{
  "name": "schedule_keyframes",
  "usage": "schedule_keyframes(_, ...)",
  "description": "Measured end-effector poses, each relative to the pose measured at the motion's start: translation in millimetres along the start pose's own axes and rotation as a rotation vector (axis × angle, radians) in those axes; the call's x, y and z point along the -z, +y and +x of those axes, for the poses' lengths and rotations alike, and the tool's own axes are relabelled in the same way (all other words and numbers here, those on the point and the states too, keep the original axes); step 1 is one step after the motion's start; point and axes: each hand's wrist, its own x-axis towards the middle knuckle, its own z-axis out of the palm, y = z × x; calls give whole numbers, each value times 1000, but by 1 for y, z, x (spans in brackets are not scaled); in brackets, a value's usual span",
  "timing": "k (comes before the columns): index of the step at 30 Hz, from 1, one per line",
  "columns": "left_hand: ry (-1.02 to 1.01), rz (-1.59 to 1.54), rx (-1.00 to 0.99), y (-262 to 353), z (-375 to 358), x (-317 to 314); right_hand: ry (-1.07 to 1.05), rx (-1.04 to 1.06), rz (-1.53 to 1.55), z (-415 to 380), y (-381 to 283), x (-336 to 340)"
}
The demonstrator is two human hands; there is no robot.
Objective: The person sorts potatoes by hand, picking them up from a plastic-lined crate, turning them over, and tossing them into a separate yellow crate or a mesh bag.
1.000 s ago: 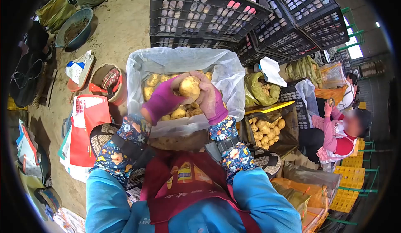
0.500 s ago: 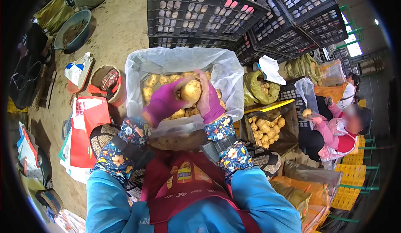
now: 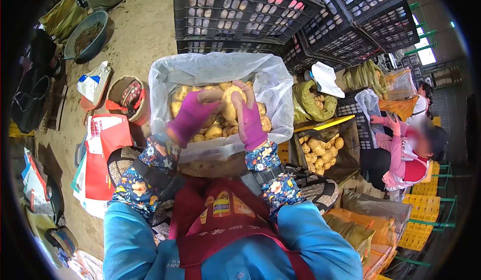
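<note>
A pale yellow potato (image 3: 230, 103) is held up between my two gloved hands over a crate lined with clear plastic (image 3: 165, 69). My right hand (image 3: 250, 120), in a purple glove with bare-looking fingertips, is closed around the potato's right side and top. From the left, my left hand (image 3: 194, 115), in a matching glove, presses its fingers and thumb to the potato's other side. Beneath them, several potatoes (image 3: 214, 132) lie loose in the lined crate.
Black crates (image 3: 240, 17) stand stacked beyond the lined crate. At the right, a dark bag of potatoes (image 3: 320, 152) stands beside a green bag (image 3: 305, 104); a co-worker (image 3: 401, 149) sits farther right. A bucket (image 3: 143, 112) and red bags (image 3: 112, 144) are at the left.
The potato has been turned, so its longer shape shows more upright now. My left hand has shifted slightly down and away from it. The co-worker's hands have moved toward the black crate.
</note>
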Motion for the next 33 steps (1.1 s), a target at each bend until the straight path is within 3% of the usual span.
schedule_keyframes(2,-15,-16,-18,-8,-1,1,12,104,-159,4,10,1)
schedule_keyframes(6,12,-318,321,-7,0,-2,7,301,-415,8,10,3)
schedule_keyframes(8,48,-435,481,-19,-1,-6,-12,271,-315,7,4,0)
schedule_keyframes(12,51,-489,299,-10,0,-6,45,245,-251,13,5,4)
schedule_keyframes(17,10,-343,159,-3,2,-4,32,389,-501,8,-6,4)
schedule_keyframes(18,-14,-394,236,-6,2,-2,30,435,-568,10,-8,3)
schedule_keyframes(20,-65,-499,395,-14,-1,0,18,317,-367,9,3,0)
schedule_keyframes(21,-20,-530,439,-14,-2,-1,13,257,-268,10,3,-3)
schedule_keyframes(23,70,-593,529,-12,-2,-7,-6,295,-370,8,-4,0)
schedule_keyframes(26,9,-634,426,3,1,-1,24,290,-391,9,-13,0)
schedule_keyframes(29,-31,-311,153,6,4,1,19,369,-509,10,-14,2)
schedule_keyframes(33,-28,-485,391,6,1,3,16,426,-612,7,-16,2)
